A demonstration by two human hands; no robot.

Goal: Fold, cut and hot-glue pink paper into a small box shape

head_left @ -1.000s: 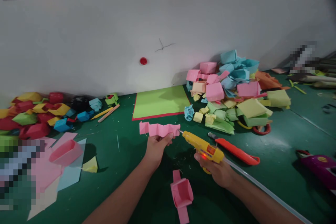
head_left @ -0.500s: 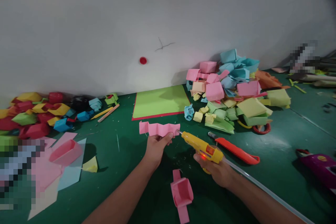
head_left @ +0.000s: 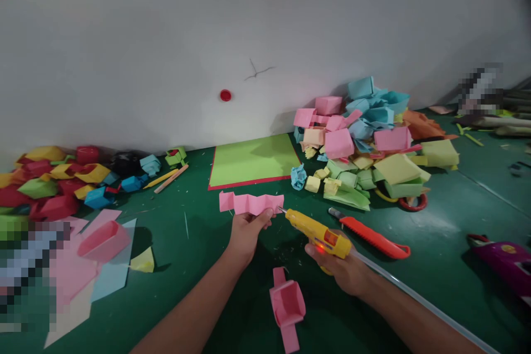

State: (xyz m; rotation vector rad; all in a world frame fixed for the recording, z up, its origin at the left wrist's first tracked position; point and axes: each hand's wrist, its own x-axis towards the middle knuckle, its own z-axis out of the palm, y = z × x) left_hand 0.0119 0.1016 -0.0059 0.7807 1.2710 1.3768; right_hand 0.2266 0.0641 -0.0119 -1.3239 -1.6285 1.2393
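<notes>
My left hand pinches a pink folded paper strip, creased in zigzags, by its lower right part. In my right hand is a yellow hot glue gun with a small glowing red light. Its metal nozzle meets the strip's right end, and a long clear glue stick runs out of its back. Below, on the green table, lies a small pink paper box with a tab at each of two opposite ends. My right fingers partly hide the gun's handle.
A green sheet with red edging lies against the white wall. Coloured paper pieces heap at the right, near an orange box cutter and scissors. More folded paper boxes and pink sheets are on the left.
Almost nothing differs. The glue gun and my right hand have shifted very slightly left; the strip stays in my left hand.
</notes>
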